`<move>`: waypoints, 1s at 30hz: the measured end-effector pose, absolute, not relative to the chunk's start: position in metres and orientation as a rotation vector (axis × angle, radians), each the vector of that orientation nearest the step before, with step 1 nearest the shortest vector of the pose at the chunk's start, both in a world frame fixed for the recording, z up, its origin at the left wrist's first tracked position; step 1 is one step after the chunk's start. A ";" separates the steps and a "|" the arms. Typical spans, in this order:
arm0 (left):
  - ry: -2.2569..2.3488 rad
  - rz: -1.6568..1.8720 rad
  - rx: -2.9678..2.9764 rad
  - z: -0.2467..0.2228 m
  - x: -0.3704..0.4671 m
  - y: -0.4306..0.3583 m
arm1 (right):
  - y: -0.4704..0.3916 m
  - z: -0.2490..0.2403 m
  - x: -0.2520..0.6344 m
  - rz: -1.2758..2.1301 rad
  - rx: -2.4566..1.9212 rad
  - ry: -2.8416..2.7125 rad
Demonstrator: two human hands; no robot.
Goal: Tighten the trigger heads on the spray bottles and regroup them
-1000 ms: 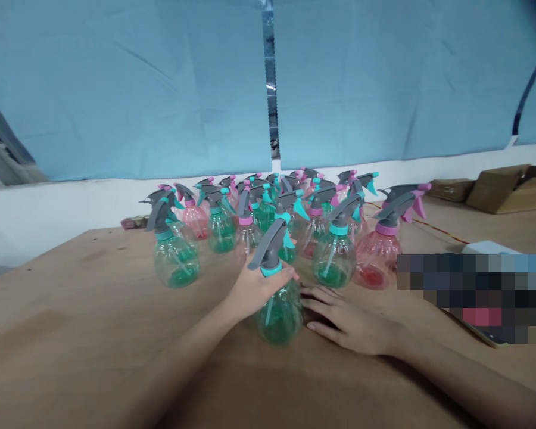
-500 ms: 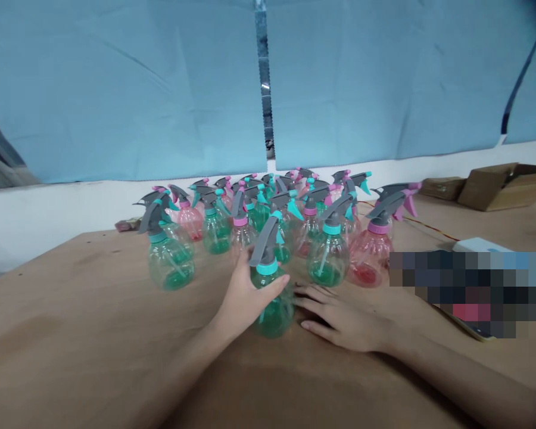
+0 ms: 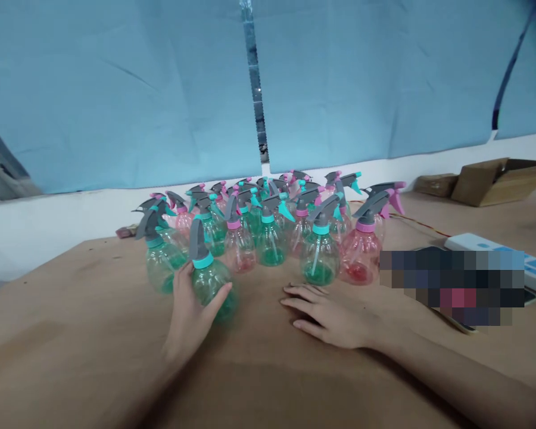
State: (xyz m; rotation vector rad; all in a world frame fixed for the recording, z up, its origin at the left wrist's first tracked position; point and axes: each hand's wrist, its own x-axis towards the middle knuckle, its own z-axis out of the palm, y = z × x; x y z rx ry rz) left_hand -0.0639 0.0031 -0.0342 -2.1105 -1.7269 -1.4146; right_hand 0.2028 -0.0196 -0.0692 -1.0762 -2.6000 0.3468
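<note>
Left hand (image 3: 188, 316) wraps green spray bottle (image 3: 211, 280) at frame centre-left, upright; right hand (image 3: 335, 314) flat, empty on table (image 3: 71, 333); keep base level, clear of nbr bottles (image 3: 268, 232).

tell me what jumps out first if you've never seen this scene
A dense cluster of green and pink spray bottles crowds the far middle of the wooden table. In front of it, the left hand grips one green spray bottle at the cluster's left edge, while the right hand lies flat on the table.
</note>
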 end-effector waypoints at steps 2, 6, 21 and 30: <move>-1.755 -1.421 -2.078 -0.037 -0.069 0.013 | -0.020 -0.069 0.203 0.359 -1.072 -2.594; -1.765 -1.411 -2.060 -0.042 -0.073 0.033 | -0.020 -0.069 0.203 0.389 -1.067 -2.582; -1.651 -1.393 -2.065 -0.045 -0.081 0.075 | -0.021 -0.070 0.200 0.420 -1.093 -2.566; -1.237 -1.124 -2.161 -0.041 -0.056 0.033 | -0.021 -0.073 0.199 0.477 -1.135 -2.542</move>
